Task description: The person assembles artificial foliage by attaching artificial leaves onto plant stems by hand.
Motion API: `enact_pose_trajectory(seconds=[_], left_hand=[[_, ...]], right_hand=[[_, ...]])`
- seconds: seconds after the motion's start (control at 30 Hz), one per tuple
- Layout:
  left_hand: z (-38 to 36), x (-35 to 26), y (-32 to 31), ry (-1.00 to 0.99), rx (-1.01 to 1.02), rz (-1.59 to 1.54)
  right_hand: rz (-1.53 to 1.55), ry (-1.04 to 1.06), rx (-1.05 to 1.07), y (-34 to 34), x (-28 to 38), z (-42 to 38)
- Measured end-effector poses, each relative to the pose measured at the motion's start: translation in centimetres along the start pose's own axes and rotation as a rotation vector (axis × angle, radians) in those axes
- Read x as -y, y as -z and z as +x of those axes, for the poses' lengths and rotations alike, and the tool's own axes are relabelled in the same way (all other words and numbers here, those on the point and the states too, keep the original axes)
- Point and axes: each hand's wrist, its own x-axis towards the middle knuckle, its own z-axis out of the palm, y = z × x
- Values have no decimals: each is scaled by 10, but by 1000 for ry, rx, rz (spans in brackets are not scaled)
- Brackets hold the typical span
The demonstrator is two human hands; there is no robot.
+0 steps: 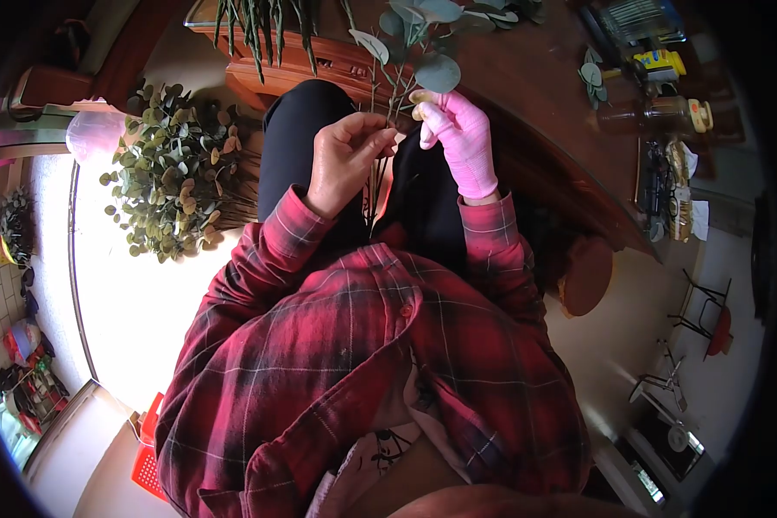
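Observation:
My bare left hand (pixel 345 160) pinches the thin stems of a eucalyptus branch (pixel 397 91) between thumb and fingers, above my lap. The branch points away from me, with broad grey-green leaves at its top and stems running down between my knees. Beside it, my right hand (pixel 464 142) wears a pink glove with tan fingertips. Its thumb and fingers are drawn together just below a large round leaf (pixel 438 73). What they hold, if anything, is too small to make out.
A big bundle of leafy stems (pixel 177 173) lies to my left. Bare green stems (pixel 263 30) overhang the edge of the wooden table (pixel 527 82). A jar (pixel 652 115) and a yellow container (pixel 660 65) stand at its right. A red basket (pixel 149 453) and a round stool (pixel 585 276) are nearby.

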Motion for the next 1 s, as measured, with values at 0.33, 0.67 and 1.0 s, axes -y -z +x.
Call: enact_pose_trajectory(seconds=[0.33,0.67,1.0], left_hand=[[-9,-17,-5,-46,6,-39],[-17,-39,-13,-97,76,-37],[-11,-63,-12,-48,142,-285]], right_hand=[[58,28,-65,-18,24,-15],[-24,67,-28,-18,48,-17],[-55,106,-26,-24,72,-31]])
